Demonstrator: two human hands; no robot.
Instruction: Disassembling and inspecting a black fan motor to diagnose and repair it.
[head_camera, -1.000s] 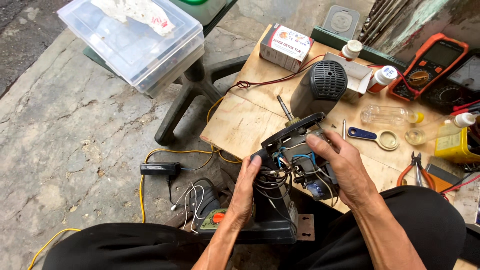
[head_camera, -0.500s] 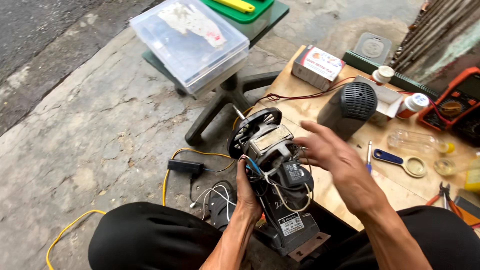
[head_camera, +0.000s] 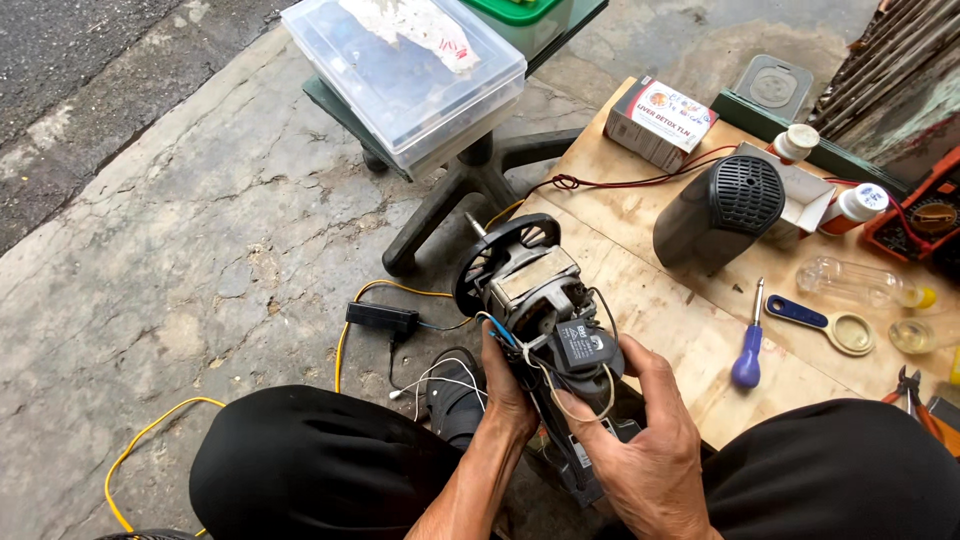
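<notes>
Left hand (head_camera: 508, 385) grips fan motor (head_camera: 535, 300) underneath, right hand (head_camera: 640, 440) pinches black capacitor (head_camera: 585, 350); best keep motor steady, avoid tugging thin wires (head_camera: 575, 405).

The right hand (head_camera: 650, 450) hides the fan motor's (head_camera: 535, 300) lower end; pliers (head_camera: 915, 395) run off-frame.
</notes>
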